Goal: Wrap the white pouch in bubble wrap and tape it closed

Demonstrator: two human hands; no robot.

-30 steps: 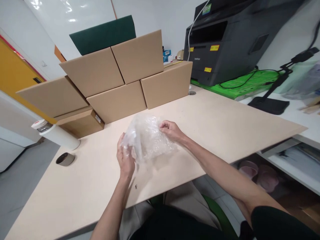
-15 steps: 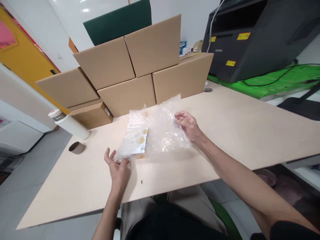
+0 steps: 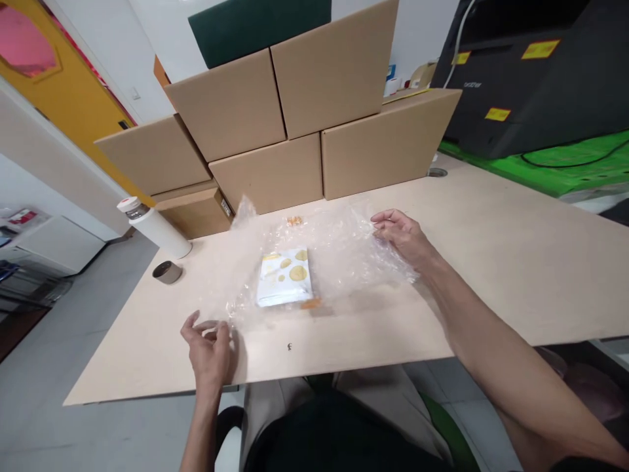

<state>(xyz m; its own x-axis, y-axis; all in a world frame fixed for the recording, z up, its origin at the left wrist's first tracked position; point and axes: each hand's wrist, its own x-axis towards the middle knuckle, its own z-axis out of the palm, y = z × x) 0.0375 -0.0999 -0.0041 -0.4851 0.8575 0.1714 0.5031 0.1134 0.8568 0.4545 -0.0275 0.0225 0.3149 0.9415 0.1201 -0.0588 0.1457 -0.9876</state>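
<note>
Both hands, left (image 3: 209, 344) and right (image 3: 400, 233), now pinch opposite corners of wrap (image 3: 339, 252), spread flat since bunched; packet (image 3: 285, 285) between them exposed.

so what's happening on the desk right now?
A person has a sheet of bubble wrap spread flat on the desk. The left hand pinches its near-left corner and the right hand grips its far-right edge. A small white packet with yellow spots lies on the wrap.
</note>
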